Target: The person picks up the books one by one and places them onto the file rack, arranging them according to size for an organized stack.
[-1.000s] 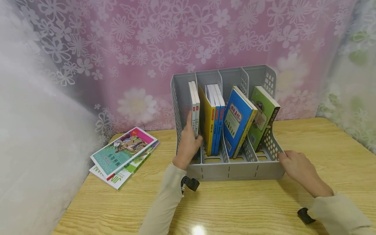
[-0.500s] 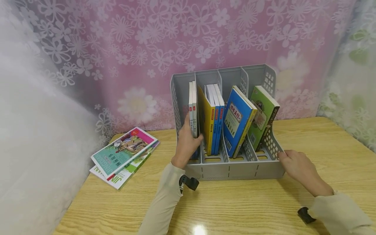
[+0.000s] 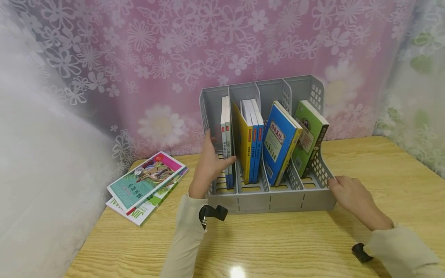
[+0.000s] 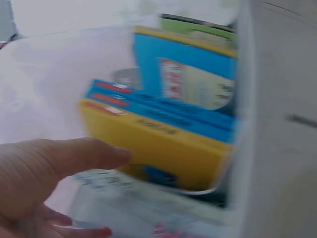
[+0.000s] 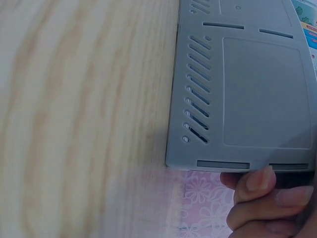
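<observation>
A grey file rack (image 3: 271, 201) with upright compartments stands on the table, holding several books. Two thin white-spined books (image 3: 226, 143) stand in its leftmost compartment. Beside them my left hand (image 3: 208, 166) is spread, thumb extended in front of their spines, fingers to their left; it grips nothing. In the left wrist view the thumb (image 4: 94, 156) lies straight before the yellow book (image 4: 163, 144). My right hand (image 3: 356, 197) holds the rack's front right corner, with curled fingers (image 5: 270, 206) at its edge in the right wrist view.
Two overlapping books lie flat at the left, the teal and pink one (image 3: 147, 179) on top of the green and white one (image 3: 139, 216). Leaning in the rack are a blue book (image 3: 278, 143) and a green book (image 3: 307, 139). A floral curtain (image 3: 174, 58) hangs behind.
My left hand has let go of the two white-spined books and shifted left, its fingers spreading. Those books now stand slightly further left. My right hand stays on the rack's corner.
</observation>
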The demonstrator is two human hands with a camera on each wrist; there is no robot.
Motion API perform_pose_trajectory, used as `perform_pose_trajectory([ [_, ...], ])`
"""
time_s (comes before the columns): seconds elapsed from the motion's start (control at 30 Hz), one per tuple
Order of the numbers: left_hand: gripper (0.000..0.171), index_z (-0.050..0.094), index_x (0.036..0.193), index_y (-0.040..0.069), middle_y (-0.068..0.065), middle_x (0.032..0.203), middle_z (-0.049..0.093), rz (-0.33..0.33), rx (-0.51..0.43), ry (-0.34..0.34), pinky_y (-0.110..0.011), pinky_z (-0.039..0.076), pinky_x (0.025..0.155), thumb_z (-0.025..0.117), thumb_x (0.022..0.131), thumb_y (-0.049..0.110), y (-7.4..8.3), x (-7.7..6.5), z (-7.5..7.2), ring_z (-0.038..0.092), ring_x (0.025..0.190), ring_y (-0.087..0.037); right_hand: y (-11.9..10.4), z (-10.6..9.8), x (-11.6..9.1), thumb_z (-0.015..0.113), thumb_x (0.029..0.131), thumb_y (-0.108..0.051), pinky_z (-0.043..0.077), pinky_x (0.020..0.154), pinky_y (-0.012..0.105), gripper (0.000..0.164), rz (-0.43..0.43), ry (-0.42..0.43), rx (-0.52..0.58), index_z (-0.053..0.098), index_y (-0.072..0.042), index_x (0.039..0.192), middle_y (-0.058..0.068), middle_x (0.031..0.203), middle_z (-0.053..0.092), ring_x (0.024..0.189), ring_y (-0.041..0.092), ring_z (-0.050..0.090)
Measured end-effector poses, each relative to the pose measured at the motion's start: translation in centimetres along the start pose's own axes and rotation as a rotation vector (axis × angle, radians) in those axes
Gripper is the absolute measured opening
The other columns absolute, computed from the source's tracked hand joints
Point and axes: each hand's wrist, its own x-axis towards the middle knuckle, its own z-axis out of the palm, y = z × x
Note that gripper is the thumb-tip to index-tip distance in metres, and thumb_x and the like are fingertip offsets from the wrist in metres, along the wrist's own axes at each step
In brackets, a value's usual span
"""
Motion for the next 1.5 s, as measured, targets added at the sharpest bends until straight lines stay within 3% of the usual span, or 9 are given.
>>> perform_pose_trajectory([
  [0.27,0.085,0.019,0.154,0.011,-0.016,0.146,0.042,-0.035,-0.079,-0.064,-0.049,0.046,0.099,0.070,0.088,0.027,0.0,-0.4,-4.1,0.050,0.126,-0.036,-0.1,-0.3,0.2,0.023,0.100,-0.028,0.035,0.049,0.034,0.047,-0.006,0.009,0.000,0.055,-0.007,0.072,0.016,0.076,0.058,0.069,0.028,0.051],
  [0.5,0.035,0.059,0.126,0.000,-0.024,0.111,0.067,0.015,-0.172,0.083,-0.041,0.055,0.083,0.059,0.094,0.012,-3.0,-0.4,-6.5,0.068,0.097,-0.036,-0.4,-0.6,0.2,0.023,0.101,-0.029,0.032,0.048,0.032,0.046,-0.021,0.021,-0.001,0.048,-0.010,0.068,0.008,0.064,0.047,0.062,0.023,0.046],
  [0.7,0.032,0.062,0.116,0.000,-0.022,0.113,0.066,-0.240,0.216,0.160,-0.045,0.053,0.081,0.057,0.092,0.020,-8.3,-0.6,-8.7,0.065,0.095,-0.034,-0.5,-0.8,0.3,0.022,0.101,-0.029,0.033,0.048,0.032,0.046,-0.019,0.020,-0.003,0.048,-0.010,0.068,0.007,0.063,0.045,0.062,0.023,0.046],
  [0.83,0.027,0.058,0.098,-0.006,-0.032,0.103,0.059,-0.456,0.354,0.166,-0.051,0.048,0.074,0.060,0.088,0.019,-11.8,-1.9,-10.2,0.057,0.086,-0.043,-0.3,-0.9,0.2,0.022,0.101,-0.029,0.033,0.048,0.032,0.046,-0.016,0.016,-0.004,0.050,-0.008,0.071,0.007,0.064,0.046,0.062,0.023,0.046],
  [0.93,0.040,0.053,0.104,-0.010,-0.042,0.116,0.047,-0.606,0.375,0.178,-0.066,0.039,0.087,0.062,0.087,0.024,-13.9,-3.4,-11.8,0.044,0.106,-0.059,-0.1,-0.9,0.2,0.023,0.101,-0.028,0.034,0.049,0.033,0.047,-0.009,0.014,-0.001,0.055,-0.006,0.075,0.009,0.066,0.049,0.064,0.024,0.048],
  [1.03,0.076,0.039,0.135,-0.012,-0.049,0.139,0.018,-0.735,0.384,0.182,-0.076,0.020,0.098,0.067,0.085,0.037,-15.4,-5.0,-13.8,0.012,0.127,-0.069,-0.1,-0.7,0.3,0.024,0.100,-0.028,0.035,0.050,0.033,0.047,-0.007,0.016,0.008,0.059,-0.004,0.079,0.012,0.072,0.055,0.067,0.026,0.050],
  [1.23,0.144,-0.018,0.139,-0.021,-0.056,0.133,0.000,-0.867,0.349,0.130,-0.068,0.033,0.098,0.075,0.069,0.064,-17.5,-7.2,-16.1,0.016,0.125,-0.067,-0.1,-0.3,0.1,0.024,0.100,-0.027,0.035,0.049,0.033,0.046,-0.007,0.015,0.000,0.056,-0.006,0.076,0.012,0.071,0.054,0.067,0.026,0.050],
  [1.37,0.154,-0.036,0.133,-0.015,-0.055,0.135,-0.018,-0.918,0.284,0.109,-0.069,0.025,0.104,0.073,0.065,0.071,-18.0,-7.4,-16.6,0.005,0.130,-0.069,-0.1,-0.2,0.0,0.023,0.100,-0.027,0.034,0.050,0.033,0.046,-0.013,0.012,0.000,0.055,-0.007,0.074,0.010,0.068,0.052,0.067,0.026,0.049],
  [1.5,0.145,-0.037,0.133,-0.013,-0.055,0.137,-0.013,-0.952,0.254,0.128,-0.066,0.024,0.106,0.071,0.073,0.061,-17.7,-7.3,-17.0,0.007,0.131,-0.066,0.0,-0.2,-0.3,0.023,0.101,-0.028,0.034,0.049,0.032,0.046,-0.008,0.020,0.014,0.051,-0.008,0.070,0.007,0.064,0.047,0.064,0.024,0.047],
])
